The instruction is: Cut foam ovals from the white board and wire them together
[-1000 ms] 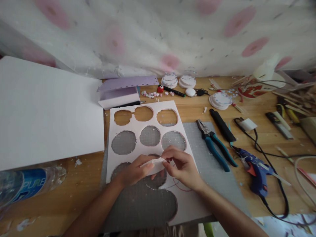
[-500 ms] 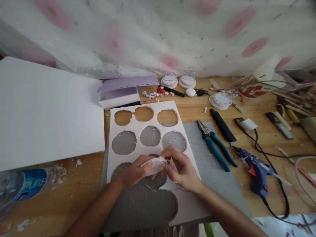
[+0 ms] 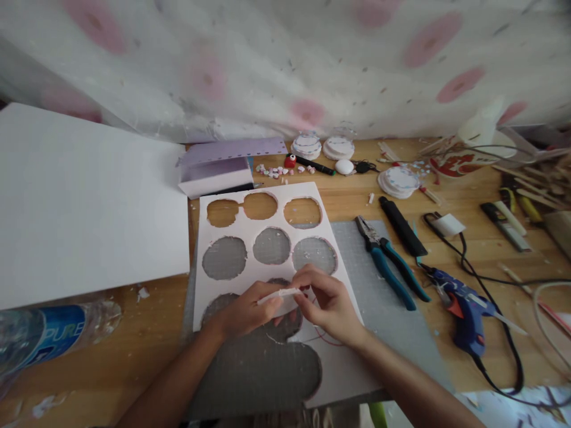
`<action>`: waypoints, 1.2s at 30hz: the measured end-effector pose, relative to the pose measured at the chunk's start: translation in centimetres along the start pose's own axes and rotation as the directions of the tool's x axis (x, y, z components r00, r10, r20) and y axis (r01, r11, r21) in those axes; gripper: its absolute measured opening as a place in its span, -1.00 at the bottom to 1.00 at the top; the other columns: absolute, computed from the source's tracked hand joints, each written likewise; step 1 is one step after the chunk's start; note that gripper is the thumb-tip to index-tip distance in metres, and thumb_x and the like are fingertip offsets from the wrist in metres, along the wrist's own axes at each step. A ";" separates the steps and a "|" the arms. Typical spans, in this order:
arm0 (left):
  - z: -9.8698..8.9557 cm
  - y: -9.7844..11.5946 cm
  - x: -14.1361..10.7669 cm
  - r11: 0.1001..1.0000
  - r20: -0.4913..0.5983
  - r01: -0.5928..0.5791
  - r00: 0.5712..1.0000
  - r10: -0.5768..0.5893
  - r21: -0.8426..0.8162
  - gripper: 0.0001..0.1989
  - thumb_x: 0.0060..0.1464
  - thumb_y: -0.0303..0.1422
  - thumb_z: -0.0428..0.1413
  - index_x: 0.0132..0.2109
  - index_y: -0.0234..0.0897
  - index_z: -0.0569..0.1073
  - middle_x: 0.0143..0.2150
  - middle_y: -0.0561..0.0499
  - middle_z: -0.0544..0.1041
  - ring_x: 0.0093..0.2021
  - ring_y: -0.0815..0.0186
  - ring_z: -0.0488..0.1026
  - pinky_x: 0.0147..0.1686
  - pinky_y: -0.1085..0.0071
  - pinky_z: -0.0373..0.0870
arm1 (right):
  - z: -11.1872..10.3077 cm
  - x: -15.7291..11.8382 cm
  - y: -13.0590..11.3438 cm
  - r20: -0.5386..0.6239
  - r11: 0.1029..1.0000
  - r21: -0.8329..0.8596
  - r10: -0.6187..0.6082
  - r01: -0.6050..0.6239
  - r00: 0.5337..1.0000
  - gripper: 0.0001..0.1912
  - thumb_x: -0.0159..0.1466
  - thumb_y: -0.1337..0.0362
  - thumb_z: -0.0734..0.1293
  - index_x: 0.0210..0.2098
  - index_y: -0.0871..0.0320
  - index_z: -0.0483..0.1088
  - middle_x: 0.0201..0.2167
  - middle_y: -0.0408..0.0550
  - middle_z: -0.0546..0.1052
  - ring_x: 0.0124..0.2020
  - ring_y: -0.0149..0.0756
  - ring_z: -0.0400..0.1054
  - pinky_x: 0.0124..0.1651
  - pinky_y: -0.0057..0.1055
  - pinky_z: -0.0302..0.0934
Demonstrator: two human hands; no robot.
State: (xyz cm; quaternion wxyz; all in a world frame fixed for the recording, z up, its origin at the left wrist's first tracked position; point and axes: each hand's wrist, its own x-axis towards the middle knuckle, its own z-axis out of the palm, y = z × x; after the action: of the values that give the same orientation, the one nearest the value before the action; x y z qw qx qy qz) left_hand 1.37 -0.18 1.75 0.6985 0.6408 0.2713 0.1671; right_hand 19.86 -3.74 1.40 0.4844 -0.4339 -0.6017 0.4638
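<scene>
My left hand [image 3: 245,309] grips a small white disc [image 3: 285,302] between thumb and fingers, over a white foam board [image 3: 250,227] with several round holes cut through it. At the disc's right edge, my right hand [image 3: 328,303] is pinched closed; a small dark red bit shows at its fingertips, too small to name. The disc is tilted, its rim toward the camera. Beneath the board lies a grey cutting mat [image 3: 370,333]. Red curved lines show on the board beside my right hand.
Pliers [image 3: 388,261], a black cutter [image 3: 402,226] and a blue glue gun [image 3: 466,315] with its cable lie at right. White layered discs [image 3: 398,181] and a purple box [image 3: 218,172] stand behind. A large white sheet [image 3: 93,202] and a bottle [image 3: 57,333] are at left.
The white disc has tilted, so its face shows differently and its top edge looks flatter. Both hands have shifted only slightly.
</scene>
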 end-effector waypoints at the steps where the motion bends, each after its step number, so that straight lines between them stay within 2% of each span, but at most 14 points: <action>1: 0.0 -0.1 0.0 1.000 0.000 0.003 1.000 -0.003 0.002 -0.52 0.25 -0.09 -0.16 -0.35 -0.35 0.46 -0.51 0.04 0.35 -0.48 0.37 0.27 -0.43 0.46 0.24 | 0.0 0.0 0.0 -0.001 1.000 0.009 0.003 -0.003 1.000 -0.94 0.23 0.32 0.32 -0.34 0.12 0.47 -0.42 -0.08 0.49 -0.38 -0.33 0.35 -0.34 -0.38 0.29; 4: 0.0 -0.2 -0.1 0.999 0.008 0.035 0.999 -0.035 -0.025 -0.50 0.24 -0.07 -0.14 -0.33 -0.37 0.49 -0.52 0.03 0.38 -0.50 0.37 0.27 -0.45 0.46 0.22 | 0.0 0.0 0.1 -0.011 0.999 0.040 0.015 -0.015 1.000 -0.94 0.22 0.30 0.34 -0.37 0.12 0.47 -0.44 -0.08 0.49 -0.39 -0.32 0.34 -0.35 -0.38 0.28; 6: -0.2 0.0 -0.3 0.996 -0.032 0.067 0.997 -0.069 -0.052 -0.52 0.22 -0.08 -0.12 -0.26 -0.38 0.52 -0.44 -0.01 0.46 -0.47 0.35 0.30 -0.43 0.45 0.25 | -0.1 0.0 0.3 -0.043 0.997 0.059 0.046 -0.043 0.998 -0.92 0.22 0.27 0.35 -0.38 0.13 0.45 -0.45 -0.10 0.47 -0.41 -0.33 0.32 -0.36 -0.40 0.27; 10: -0.9 1.1 -0.7 0.996 -0.213 0.087 0.974 -0.083 0.012 -0.62 0.20 -0.16 -0.01 0.03 -0.25 0.50 -0.09 -0.06 0.56 -0.17 0.23 0.43 -0.21 0.41 0.36 | -0.4 0.2 0.8 -0.138 0.992 0.082 0.104 -0.093 0.985 -0.88 0.23 0.21 0.35 -0.36 0.13 0.43 -0.45 -0.12 0.44 -0.40 -0.34 0.31 -0.35 -0.42 0.24; 12: -1.2 1.4 -0.9 0.996 -0.269 0.090 0.960 -0.082 0.017 -0.62 0.19 -0.18 0.03 0.09 -0.21 0.47 -0.01 -0.07 0.54 -0.07 0.20 0.45 -0.14 0.40 0.38 | -0.5 0.3 1.0 -0.166 0.993 0.077 0.103 -0.091 0.981 -0.86 0.24 0.19 0.35 -0.36 0.13 0.42 -0.43 -0.11 0.44 -0.38 -0.33 0.32 -0.32 -0.41 0.24; 19: -0.8 0.3 -0.9 0.998 -0.428 0.034 0.904 -0.005 0.060 -0.79 0.11 -0.27 0.16 -0.15 -0.27 0.57 -0.23 -0.04 0.60 -0.24 0.28 0.52 -0.22 0.45 0.48 | -0.2 0.2 0.8 -0.142 0.984 0.130 0.138 -0.120 0.980 -0.84 0.26 0.14 0.35 -0.29 0.10 0.40 -0.38 -0.12 0.42 -0.34 -0.33 0.31 -0.27 -0.42 0.23; 23: -0.5 0.1 -0.9 0.999 -0.549 0.000 0.836 0.027 0.050 -0.80 0.06 -0.31 0.19 -0.18 -0.30 0.59 -0.23 -0.07 0.63 -0.28 0.28 0.55 -0.31 0.49 0.51 | 0.0 0.1 0.6 -0.051 0.969 0.173 0.190 -0.179 0.980 -0.76 0.23 0.08 0.36 -0.23 0.10 0.38 -0.33 -0.10 0.41 -0.29 -0.30 0.30 -0.24 -0.41 0.22; 26: -0.5 0.1 -0.9 0.995 -0.564 -0.011 0.823 0.062 0.094 -0.82 0.07 -0.33 0.18 -0.19 -0.29 0.60 -0.24 -0.07 0.64 -0.27 0.27 0.56 -0.30 0.50 0.51 | 0.0 0.0 0.5 -0.008 0.960 0.185 0.213 -0.208 0.977 -0.74 0.23 0.07 0.37 -0.21 0.10 0.38 -0.31 -0.09 0.41 -0.27 -0.29 0.29 -0.21 -0.39 0.23; 28: -0.5 0.0 -0.9 0.993 -0.573 -0.019 0.815 0.085 0.120 -0.83 0.08 -0.34 0.18 -0.20 -0.28 0.61 -0.26 -0.06 0.64 -0.27 0.27 0.56 -0.30 0.50 0.52 | -0.1 0.0 0.5 0.000 0.958 0.190 0.217 -0.213 0.976 -0.75 0.23 0.08 0.37 -0.21 0.10 0.38 -0.30 -0.09 0.42 -0.26 -0.28 0.30 -0.19 -0.38 0.23; 33: -0.6 -0.5 -0.8 0.996 -0.673 -0.037 0.735 0.079 0.077 -0.82 0.04 -0.29 0.22 -0.25 -0.29 0.62 -0.32 -0.05 0.63 -0.36 0.27 0.54 -0.38 0.47 0.51 | -0.1 0.1 0.4 -0.009 0.949 0.207 0.246 -0.239 0.969 -0.76 0.23 0.07 0.37 -0.23 0.09 0.38 -0.31 -0.09 0.45 -0.26 -0.28 0.34 -0.19 -0.37 0.27; 36: -0.8 -0.4 -0.7 0.999 -0.653 -0.050 0.756 0.040 0.003 -0.80 0.06 -0.25 0.22 -0.21 -0.25 0.62 -0.29 -0.05 0.64 -0.29 0.25 0.55 -0.30 0.44 0.50 | -0.3 0.2 0.5 -0.052 0.963 0.177 0.214 -0.202 0.975 -0.84 0.27 0.13 0.35 -0.29 0.08 0.38 -0.36 -0.12 0.44 -0.31 -0.31 0.34 -0.23 -0.39 0.28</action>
State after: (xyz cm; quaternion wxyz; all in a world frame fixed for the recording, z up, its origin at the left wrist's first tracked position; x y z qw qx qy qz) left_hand 0.31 0.01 1.40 0.5607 0.5439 0.4809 0.3982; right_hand 20.12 -3.38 0.94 0.4891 -0.4677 -0.4934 0.5464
